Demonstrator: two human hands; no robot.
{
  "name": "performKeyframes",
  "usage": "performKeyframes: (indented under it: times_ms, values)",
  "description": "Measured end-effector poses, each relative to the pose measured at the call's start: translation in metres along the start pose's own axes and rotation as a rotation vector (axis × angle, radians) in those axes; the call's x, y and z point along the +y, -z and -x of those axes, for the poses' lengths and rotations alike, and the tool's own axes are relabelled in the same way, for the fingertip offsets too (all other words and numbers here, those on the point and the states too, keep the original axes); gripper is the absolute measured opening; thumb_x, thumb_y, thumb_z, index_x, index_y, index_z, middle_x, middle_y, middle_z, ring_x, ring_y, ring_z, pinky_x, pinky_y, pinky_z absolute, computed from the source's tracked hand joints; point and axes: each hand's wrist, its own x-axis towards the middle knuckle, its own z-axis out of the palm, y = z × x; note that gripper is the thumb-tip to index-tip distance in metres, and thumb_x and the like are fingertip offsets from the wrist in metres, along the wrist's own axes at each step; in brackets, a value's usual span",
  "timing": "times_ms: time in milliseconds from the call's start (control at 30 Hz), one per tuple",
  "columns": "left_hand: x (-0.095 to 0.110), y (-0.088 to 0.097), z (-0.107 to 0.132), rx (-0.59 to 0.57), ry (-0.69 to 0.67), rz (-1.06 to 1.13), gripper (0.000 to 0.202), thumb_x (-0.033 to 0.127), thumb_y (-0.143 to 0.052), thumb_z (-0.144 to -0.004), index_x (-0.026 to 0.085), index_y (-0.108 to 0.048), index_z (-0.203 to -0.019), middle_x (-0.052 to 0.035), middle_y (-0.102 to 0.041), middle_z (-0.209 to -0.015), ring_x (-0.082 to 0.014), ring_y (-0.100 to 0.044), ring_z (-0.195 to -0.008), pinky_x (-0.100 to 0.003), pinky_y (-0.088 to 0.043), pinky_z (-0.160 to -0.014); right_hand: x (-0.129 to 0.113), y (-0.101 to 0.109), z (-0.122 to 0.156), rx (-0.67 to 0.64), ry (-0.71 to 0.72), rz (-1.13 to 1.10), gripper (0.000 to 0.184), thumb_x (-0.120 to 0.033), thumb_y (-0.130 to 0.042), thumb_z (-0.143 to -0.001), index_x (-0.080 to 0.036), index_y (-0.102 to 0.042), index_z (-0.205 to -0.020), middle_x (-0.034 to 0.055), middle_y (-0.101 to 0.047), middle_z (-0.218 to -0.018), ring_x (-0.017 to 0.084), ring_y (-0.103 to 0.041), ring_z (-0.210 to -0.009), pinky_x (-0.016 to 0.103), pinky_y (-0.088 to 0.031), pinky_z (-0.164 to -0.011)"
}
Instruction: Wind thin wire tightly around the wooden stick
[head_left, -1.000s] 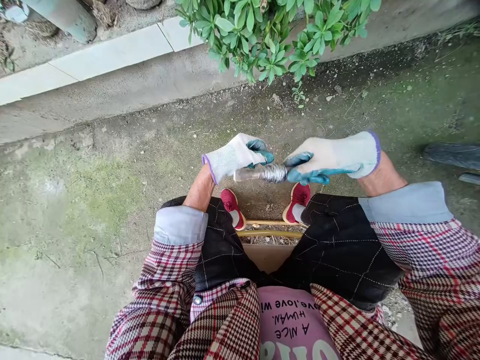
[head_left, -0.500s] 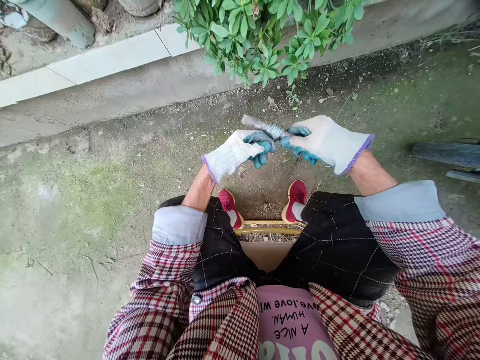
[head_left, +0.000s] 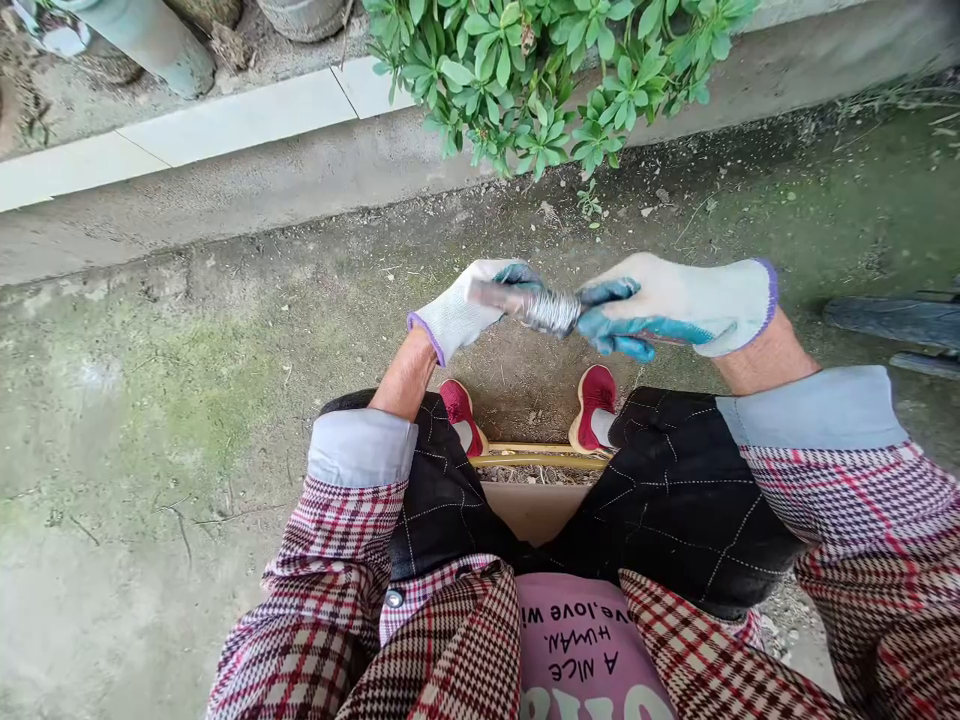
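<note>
Two-handed hold above bare ground (head_left: 202,400). Right hand (head_left: 667,295): grip closed around the right end of a stick (head_left: 493,296). Silvery wire (head_left: 559,313): wound densely around the middle of the stick, just left of the right fingertips. Left hand (head_left: 463,308): fingers bent beside the coil, partly behind the stick; cannot tell whether grip shut on anything. Stick position: between both hands, left end blurred and crossing in front of the left hand. Gloves (head_left: 739,290): white, with blue-green palms and purple cuffs. Near side: red shoes (head_left: 459,403), left and right, with yellow bars (head_left: 540,461) between. Far side: leafy green plant (head_left: 525,80) overhanging a concrete curb (head_left: 262,178) with pale tiles (head_left: 247,120) on top.
</note>
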Motion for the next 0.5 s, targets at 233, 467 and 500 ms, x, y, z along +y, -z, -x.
performKeyframes:
  times_ms: [233,467,500]
  values:
    - [0.015,0.001,0.016,-0.007,0.152,0.021,0.006,0.018,-0.070,-0.080,0.015,-0.070,-0.075,0.0018,-0.066,-0.068,-0.0093,-0.055,-0.062,-0.021,-0.044,-0.059,0.017,-0.001,-0.019,-0.029,-0.281,0.634,0.037,-0.052,-0.076,-0.094,-0.023,-0.065,-0.075,-0.0041,-0.054,-0.055,0.012,-0.046,-0.047,0.029,-0.034,-0.047]
    - [0.017,-0.003,0.013,-0.039,0.259,0.169,0.009,0.012,-0.065,-0.089,0.015,-0.071,-0.083,0.0021,-0.063,-0.061,-0.0071,-0.053,-0.050,-0.020,-0.044,-0.049,0.021,0.009,-0.042,0.287,-0.273,1.046,0.030,-0.042,-0.063,-0.101,-0.023,-0.066,-0.078,0.0053,-0.060,-0.068,0.022,-0.054,-0.065,0.037,-0.034,-0.062]
    - [0.016,-0.002,0.011,-0.051,0.252,0.200,0.008,0.013,-0.066,-0.090,0.014,-0.073,-0.088,0.0010,-0.066,-0.063,-0.0076,-0.056,-0.051,-0.020,-0.047,-0.051,0.020,0.011,-0.043,0.328,-0.262,1.026,0.029,-0.042,-0.063,-0.101,-0.023,-0.066,-0.079,0.0049,-0.059,-0.068,0.021,-0.053,-0.065,0.037,-0.034,-0.062]
